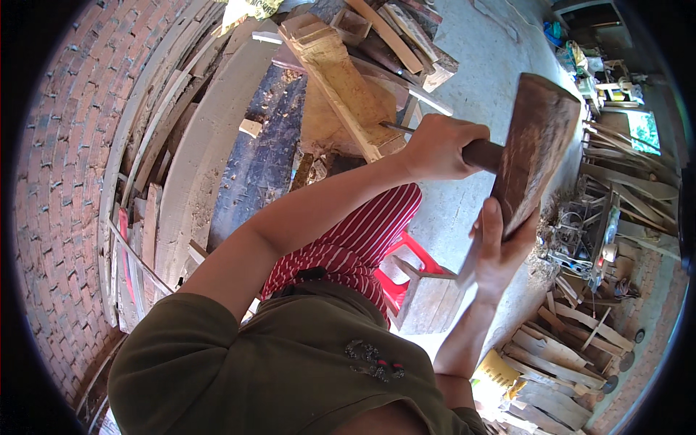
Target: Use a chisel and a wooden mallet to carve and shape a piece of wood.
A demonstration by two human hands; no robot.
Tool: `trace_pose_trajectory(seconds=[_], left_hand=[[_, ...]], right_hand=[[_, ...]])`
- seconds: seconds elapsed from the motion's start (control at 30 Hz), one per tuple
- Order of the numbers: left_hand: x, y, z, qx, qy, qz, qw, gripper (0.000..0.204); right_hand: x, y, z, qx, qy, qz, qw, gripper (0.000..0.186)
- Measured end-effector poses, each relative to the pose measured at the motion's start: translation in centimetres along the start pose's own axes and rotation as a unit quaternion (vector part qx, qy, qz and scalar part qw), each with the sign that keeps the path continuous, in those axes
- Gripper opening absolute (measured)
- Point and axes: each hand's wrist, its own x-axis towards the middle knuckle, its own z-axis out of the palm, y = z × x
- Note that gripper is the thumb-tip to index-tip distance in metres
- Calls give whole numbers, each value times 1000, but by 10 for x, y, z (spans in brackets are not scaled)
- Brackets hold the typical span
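My left hand (438, 145) is closed round the dark handle of a chisel (482, 154); its thin metal shaft runs left toward a long yellowish notched piece of wood (330, 87) on the workbench. My right hand (500, 250) grips a heavy dark wooden mallet (540, 138), whose head is raised upright against or very close by the chisel handle's end; I cannot tell if they touch. Under the notched piece lies a wide yellowish board (326, 123).
A dark bench plank (257, 156) holds shavings and offcuts (391, 36). Long boards (192, 167) lean along the brick wall (69, 145) at left. A red plastic stool (395, 293) stands below me, beside a wooden board (428, 297). Lumber piles (551, 348) and tools line the right side.
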Motion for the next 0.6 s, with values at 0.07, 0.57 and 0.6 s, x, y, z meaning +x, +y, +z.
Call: trace_pose_trajectory(seconds=[0.07,0.57,0.6], left_hand=[[3,3,-1,13,-17,8,1000,25],[-12,5,-5,3,-37,19,999,23],[-13,2,-7,16,-24,11,1000,20]], right_hand=[[1,9,-18,4,6,-60,998,64],[-24,42,-19,96,32,-33,994,49],[-15,25,0,60,-1,-9,998,55]])
